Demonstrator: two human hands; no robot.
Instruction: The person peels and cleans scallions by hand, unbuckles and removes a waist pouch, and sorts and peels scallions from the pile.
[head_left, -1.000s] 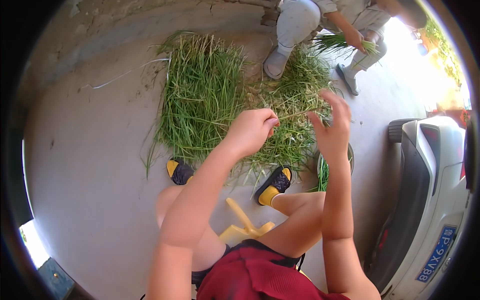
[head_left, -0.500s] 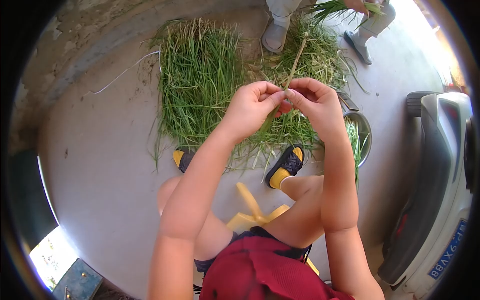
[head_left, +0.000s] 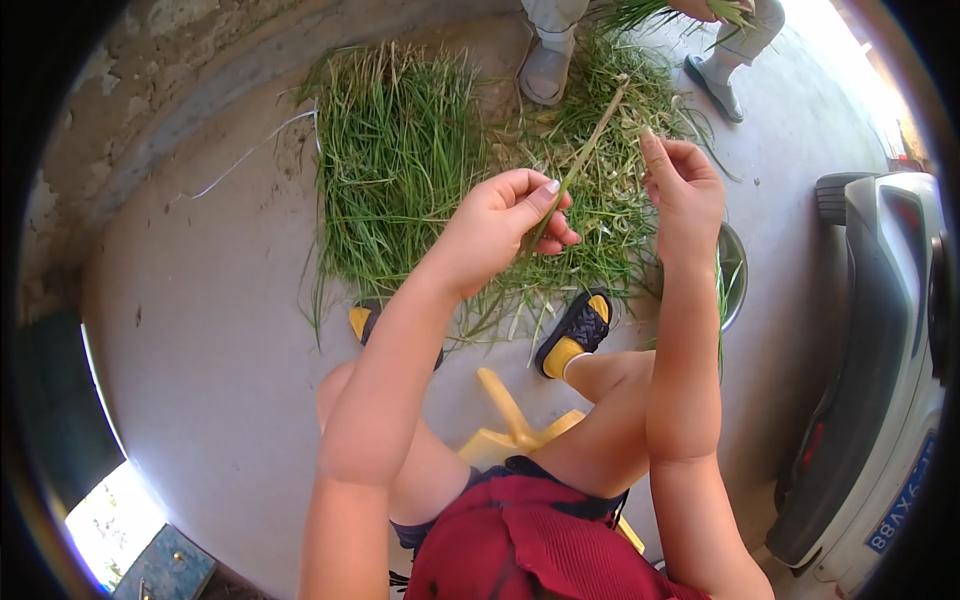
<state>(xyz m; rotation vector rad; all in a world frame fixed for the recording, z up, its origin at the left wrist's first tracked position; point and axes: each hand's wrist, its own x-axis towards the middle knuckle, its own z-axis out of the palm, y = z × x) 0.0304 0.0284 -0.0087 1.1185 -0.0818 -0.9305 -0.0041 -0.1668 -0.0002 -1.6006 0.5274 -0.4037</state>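
My left hand [head_left: 515,215] is closed, with thumb and fingers pinching a long, grass-like green stalk [head_left: 592,140]. Its pale end points up and to the right. My right hand [head_left: 688,195] is off to the right, apart from the stalk. Thumb and fingertips are pressed together there, and anything between them is too small to make out. Under both hands lies a loose heap of green and yellowish leaves [head_left: 610,205]. Left of it, a thick bed of similar green stalks [head_left: 395,170] is spread on the floor, pale ends toward the far side.
A metal bowl [head_left: 735,275] with green stalks is partly hidden behind my right forearm. Across the heap, another person's hand [head_left: 705,8] holds a green bunch. A parked car [head_left: 890,370] stands at right. A white string [head_left: 240,155] lies left of the stalk bed. Yellow plastic [head_left: 505,405] shows between my legs.
My right hand has come away from the stalk and moved up and to the right. My left hand keeps hold of the stalk in nearly the same place.
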